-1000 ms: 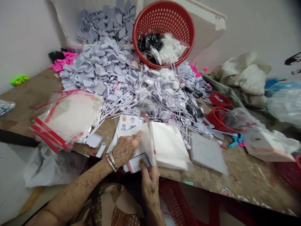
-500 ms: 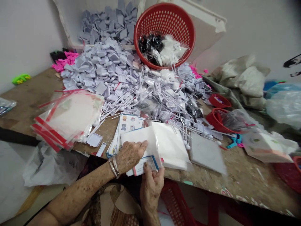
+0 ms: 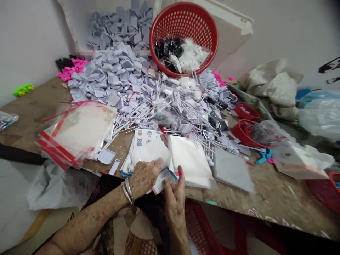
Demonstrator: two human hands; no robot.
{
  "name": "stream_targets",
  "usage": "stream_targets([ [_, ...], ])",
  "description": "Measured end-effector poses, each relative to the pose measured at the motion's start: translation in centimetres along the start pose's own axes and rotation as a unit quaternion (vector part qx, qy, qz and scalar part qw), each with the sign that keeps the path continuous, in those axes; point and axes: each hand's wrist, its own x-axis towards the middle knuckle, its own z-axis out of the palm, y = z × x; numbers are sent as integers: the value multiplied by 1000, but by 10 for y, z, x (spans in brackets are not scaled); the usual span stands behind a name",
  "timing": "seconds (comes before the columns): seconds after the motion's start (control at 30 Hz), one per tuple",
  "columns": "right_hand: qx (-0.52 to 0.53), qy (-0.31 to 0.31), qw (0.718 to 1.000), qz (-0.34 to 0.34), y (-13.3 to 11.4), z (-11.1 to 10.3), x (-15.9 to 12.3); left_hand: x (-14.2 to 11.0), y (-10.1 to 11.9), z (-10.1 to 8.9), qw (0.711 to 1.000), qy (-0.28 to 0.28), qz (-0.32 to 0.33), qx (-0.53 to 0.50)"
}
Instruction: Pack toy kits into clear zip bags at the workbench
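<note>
A white paper sheet [image 3: 154, 151] with a blue-edged printed part [image 3: 162, 180] is bent over between my hands at the table's front edge. My left hand [image 3: 147, 173] is closed on the sheet at its fold, fingers pressed together; two metal bangles circle that wrist. With its thumb on the printed corner, my right hand [image 3: 174, 193] grips the sheet from the right, index finger raised. Under and behind the sheet lies a stack of printed cards [image 3: 140, 136] with small cartoon figures. To its right rests a pile of thin white sheets [image 3: 188, 159].
Clear bags with red strips [image 3: 77, 131] lie at left. Behind is a heap of pale plastic trays and spoons [image 3: 117, 78], with a red basket [image 3: 183, 21] of bagged pieces above. A grey-white packet [image 3: 232, 170] and small red baskets [image 3: 243, 132] are at right.
The sheet has been bent over further and its printed part has turned. My right hand has shifted slightly right, and its index finger has lifted off the sheet.
</note>
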Motion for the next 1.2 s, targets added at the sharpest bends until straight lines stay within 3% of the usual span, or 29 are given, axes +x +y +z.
stream_targets([
  [0.17, -39, 138, 986, -85, 3, 6, -3, -1, 8, 0, 999, 32, -25, -36],
  [0.23, -40, 156, 983, -92, 4, 8, -4, 0, 9, -1, 998, 31, -27, -49],
  [0.4, 32, 23, 999, 34, -1, -2, 0, 2, 3, 3, 996, 53, -18, -65],
  [0.6, 30, -124, 983, 130, -8, -9, 8, 0, 4, 5, 1000, 28, -7, -9],
  [0.73, 96, -46, 981, 162, -2, 2, 17, -3, 10, -4, 998, -6, 28, 61],
  [0.83, 129, 14, 981, 142, 3, 11, 22, -5, 13, -9, 996, -7, 48, 77],
  [1.13, 176, -3, 974, 145, 9, 19, 25, 1, 5, -11, 993, -2, 92, 74],
  [1.2, 194, 15, 973, 123, 11, 23, 27, 0, -1, -12, 991, 36, 114, 56],
])
